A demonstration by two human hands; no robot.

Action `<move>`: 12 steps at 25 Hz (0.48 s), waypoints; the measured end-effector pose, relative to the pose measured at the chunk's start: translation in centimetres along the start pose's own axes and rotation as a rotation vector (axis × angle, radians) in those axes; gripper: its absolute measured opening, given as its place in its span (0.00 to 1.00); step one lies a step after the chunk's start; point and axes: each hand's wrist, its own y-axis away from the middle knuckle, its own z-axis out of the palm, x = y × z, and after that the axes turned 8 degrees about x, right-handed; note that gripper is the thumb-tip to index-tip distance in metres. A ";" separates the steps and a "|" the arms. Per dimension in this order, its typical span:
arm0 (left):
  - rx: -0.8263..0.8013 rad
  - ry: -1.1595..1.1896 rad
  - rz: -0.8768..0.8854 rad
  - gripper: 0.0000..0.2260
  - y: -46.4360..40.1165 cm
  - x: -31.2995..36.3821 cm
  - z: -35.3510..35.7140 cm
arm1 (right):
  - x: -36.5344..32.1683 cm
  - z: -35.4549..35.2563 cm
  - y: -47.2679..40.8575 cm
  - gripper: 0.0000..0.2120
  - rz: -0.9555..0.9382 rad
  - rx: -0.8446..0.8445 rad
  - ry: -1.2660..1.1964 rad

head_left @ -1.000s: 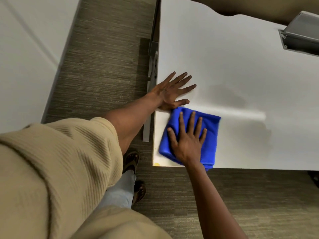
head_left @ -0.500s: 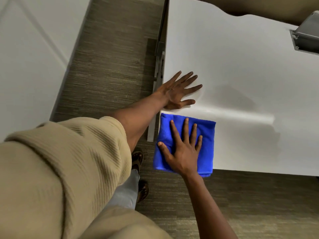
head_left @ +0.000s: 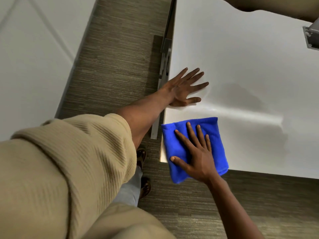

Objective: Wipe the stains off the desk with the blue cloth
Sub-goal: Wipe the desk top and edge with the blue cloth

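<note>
The white desk (head_left: 241, 49) fills the right half of the head view. A folded blue cloth (head_left: 174, 144) lies on its near-left corner, hanging a little over the left and front edges. My right hand (head_left: 196, 156) presses flat on the cloth with fingers spread. My left hand (head_left: 181, 88) rests palm-down on the bare desk beside the left edge, just beyond the cloth and not touching it. A pale glossy streak (head_left: 241, 112) and dull grey patches (head_left: 245, 95) show on the surface to the right of my hands.
A grey metal fitting (head_left: 310, 37) sits in the desk's far right. The desk's metal frame (head_left: 165, 54) runs under its left edge. Striped carpet (head_left: 112, 66) lies between the desk and a white panel (head_left: 34, 57). My sandalled feet (head_left: 141, 157) stand at the corner.
My right hand has slid the cloth left to the desk's corner and turned it slightly, so it now overhangs the edges. My left hand has stayed flat in place.
</note>
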 end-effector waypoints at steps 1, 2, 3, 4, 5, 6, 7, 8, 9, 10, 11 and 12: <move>-0.001 0.009 0.003 0.35 0.0 0.0 0.0 | 0.4 -0.2 -0.1 0.42 0.036 0.004 -0.014; 0.000 0.015 0.007 0.35 0.0 -0.1 0.1 | 0.0 0.0 -0.4 0.42 0.110 0.032 -0.022; 0.001 0.013 0.012 0.35 0.0 -0.1 0.1 | -0.9 0.3 -0.8 0.42 0.194 0.062 -0.017; -0.001 0.007 0.016 0.35 0.0 -0.2 0.1 | -2.0 0.7 -1.1 0.43 0.242 0.079 0.003; -0.007 0.004 0.019 0.35 0.0 -0.2 0.1 | -2.9 1.1 -1.1 0.44 0.240 0.080 0.023; -0.014 0.007 0.018 0.35 0.0 -0.2 0.1 | -3.3 1.5 -0.7 0.44 0.200 0.068 0.032; -0.016 0.009 0.016 0.35 -0.1 -0.1 0.1 | -3.1 1.7 -0.1 0.43 0.143 0.053 0.034; -0.015 0.006 0.016 0.35 -0.1 0.0 0.1 | -2.6 1.4 0.3 0.42 0.098 0.040 0.029; -0.013 0.008 0.016 0.35 -0.1 0.0 0.0 | -1.9 1.1 0.5 0.41 0.079 0.034 0.023; -0.011 0.019 0.013 0.35 -0.1 0.0 -0.1 | -1.4 0.7 0.3 0.39 0.091 0.043 0.025; -0.007 0.031 0.010 0.36 -0.1 0.0 -0.1 | -1.2 0.5 -0.2 0.37 0.139 0.076 0.033; -0.001 0.037 0.006 0.36 0.0 0.0 -0.1 | -1.3 0.4 -1.0 0.35 0.216 0.122 0.042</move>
